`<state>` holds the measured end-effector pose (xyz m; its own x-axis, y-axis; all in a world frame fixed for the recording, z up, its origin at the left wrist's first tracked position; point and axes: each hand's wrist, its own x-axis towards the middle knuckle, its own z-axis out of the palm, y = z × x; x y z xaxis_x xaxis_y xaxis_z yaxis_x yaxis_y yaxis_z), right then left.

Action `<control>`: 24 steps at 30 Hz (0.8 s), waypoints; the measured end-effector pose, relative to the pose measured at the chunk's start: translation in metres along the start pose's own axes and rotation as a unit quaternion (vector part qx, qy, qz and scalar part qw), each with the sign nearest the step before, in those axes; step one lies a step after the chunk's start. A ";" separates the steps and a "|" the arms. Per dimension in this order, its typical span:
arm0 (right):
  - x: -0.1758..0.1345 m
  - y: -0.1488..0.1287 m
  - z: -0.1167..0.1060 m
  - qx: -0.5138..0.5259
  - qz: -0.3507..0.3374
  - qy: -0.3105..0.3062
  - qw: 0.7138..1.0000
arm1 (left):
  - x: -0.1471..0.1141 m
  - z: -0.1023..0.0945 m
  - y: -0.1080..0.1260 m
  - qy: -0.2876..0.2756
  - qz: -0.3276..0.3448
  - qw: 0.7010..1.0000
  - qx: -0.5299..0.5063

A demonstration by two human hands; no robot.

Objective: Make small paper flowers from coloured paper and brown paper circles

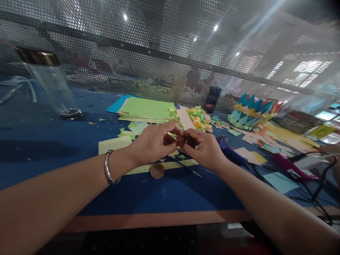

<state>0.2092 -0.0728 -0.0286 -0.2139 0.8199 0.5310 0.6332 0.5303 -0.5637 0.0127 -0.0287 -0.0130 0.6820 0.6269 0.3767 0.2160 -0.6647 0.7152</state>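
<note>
Near the middle of the table, my left hand (pixel 159 139) and my right hand (pixel 203 145) meet fingertip to fingertip. Both are closed in a pinch around something small, mostly hidden by the fingers. A pale pink paper strip (pixel 185 118) rises just behind the right fingers; I cannot tell whether they hold it. Behind it lies a pile of small folded paper pieces (pixel 200 118) in yellow, green and peach. Under my hands are a long pale yellow strip (pixel 140 169), a thin blue stick (pixel 187 167) and a round brown disc (pixel 156 171).
Green paper sheets (pixel 148 107) are stacked behind. A glass jar (pixel 54 85) stands left. On the right are a spiky paper piece (pixel 252 113), a blue tool (pixel 232 150), a magenta device (pixel 294 166) and black cables (pixel 318 191). A perforated screen (pixel 148 53) borders the back.
</note>
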 end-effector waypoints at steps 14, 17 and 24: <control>0.001 0.001 0.002 0.019 0.008 0.002 1.000 | 0.003 0.003 -0.003 0.086 0.008 0.990 0.108; 0.001 0.001 0.003 0.014 0.006 0.005 1.000 | 0.002 0.002 -0.005 0.082 0.007 0.992 0.099; -0.001 -0.001 0.003 0.031 -0.004 0.009 0.999 | 0.004 -0.002 -0.006 0.058 -0.029 0.997 -0.050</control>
<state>0.2066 -0.0738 -0.0302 -0.2050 0.8125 0.5457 0.5840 0.5490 -0.5980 0.0128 -0.0210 -0.0145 0.5837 0.7093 0.3953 0.1778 -0.5867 0.7900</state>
